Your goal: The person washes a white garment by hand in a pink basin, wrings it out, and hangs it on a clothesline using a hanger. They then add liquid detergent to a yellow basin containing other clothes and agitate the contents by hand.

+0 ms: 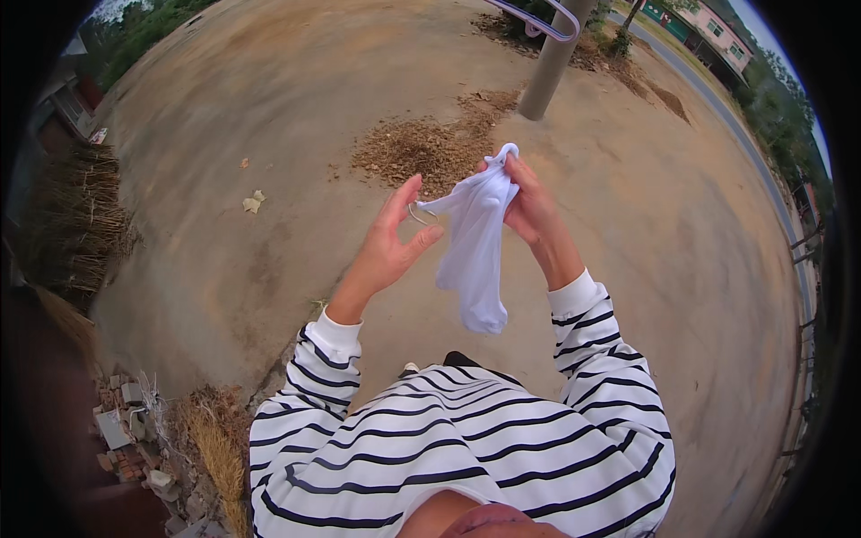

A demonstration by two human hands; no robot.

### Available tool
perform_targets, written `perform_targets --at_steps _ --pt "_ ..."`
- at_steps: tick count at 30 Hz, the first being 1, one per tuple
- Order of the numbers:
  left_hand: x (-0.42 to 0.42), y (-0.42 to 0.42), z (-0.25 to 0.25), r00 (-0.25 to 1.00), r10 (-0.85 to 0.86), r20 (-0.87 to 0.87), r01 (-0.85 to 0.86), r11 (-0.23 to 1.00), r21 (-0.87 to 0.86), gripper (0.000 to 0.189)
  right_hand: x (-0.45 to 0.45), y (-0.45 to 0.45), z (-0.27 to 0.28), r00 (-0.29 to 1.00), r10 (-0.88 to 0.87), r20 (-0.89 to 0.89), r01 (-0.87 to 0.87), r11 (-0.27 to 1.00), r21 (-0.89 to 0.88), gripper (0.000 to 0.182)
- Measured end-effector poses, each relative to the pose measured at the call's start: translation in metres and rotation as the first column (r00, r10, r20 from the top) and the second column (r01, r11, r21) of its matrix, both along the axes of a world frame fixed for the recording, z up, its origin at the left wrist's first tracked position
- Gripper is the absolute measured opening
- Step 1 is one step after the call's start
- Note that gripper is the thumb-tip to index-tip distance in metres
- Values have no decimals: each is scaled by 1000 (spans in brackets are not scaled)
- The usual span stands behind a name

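A thin white cloth, possibly a sock, hangs bunched in front of me over the concrete ground. My right hand grips its gathered upper end between thumb and fingers, and the lower end dangles freely. At the left, one corner of the cloth stretches out to the fingertips of my left hand. That hand's thumb stands apart from its fingers, with a thin pale cord loop between them. Whether the left fingers pinch the cloth corner is hidden.
Beyond my hands, dry leaf debris lies near a round pole. A pale purple looped bar juts across the pole. Left are stacked brushwood, broken bricks and a straw broom head. A road runs at right.
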State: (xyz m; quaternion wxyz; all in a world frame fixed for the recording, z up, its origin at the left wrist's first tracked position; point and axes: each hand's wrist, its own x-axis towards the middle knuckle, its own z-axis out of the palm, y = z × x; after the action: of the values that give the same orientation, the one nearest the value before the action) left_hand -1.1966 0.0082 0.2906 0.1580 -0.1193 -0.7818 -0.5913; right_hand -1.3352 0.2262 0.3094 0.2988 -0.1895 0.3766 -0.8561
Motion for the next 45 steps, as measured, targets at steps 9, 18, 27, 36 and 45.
perform_targets --at_steps 9,18,27,36,45 --pt "-71 18 -5 932 -287 220 196 912 360 39 7 -16 27 866 98 -490 162 873 461 35" --pt "-75 2 24 964 -158 215 -19 763 646 34 -49 24 0 909 227 -351 -26 869 494 31" --pt "-62 -23 41 927 -139 350 26 951 309 38 -70 15 -9 829 285 -481 -38 887 461 27" --pt "-50 -11 58 883 -244 402 21 874 485 36 -82 5 -11 871 400 -286 -235 850 472 23" --pt "-72 -26 33 962 205 181 -233 961 147 30 -82 -6 -13 916 340 -214 -236 886 399 20"
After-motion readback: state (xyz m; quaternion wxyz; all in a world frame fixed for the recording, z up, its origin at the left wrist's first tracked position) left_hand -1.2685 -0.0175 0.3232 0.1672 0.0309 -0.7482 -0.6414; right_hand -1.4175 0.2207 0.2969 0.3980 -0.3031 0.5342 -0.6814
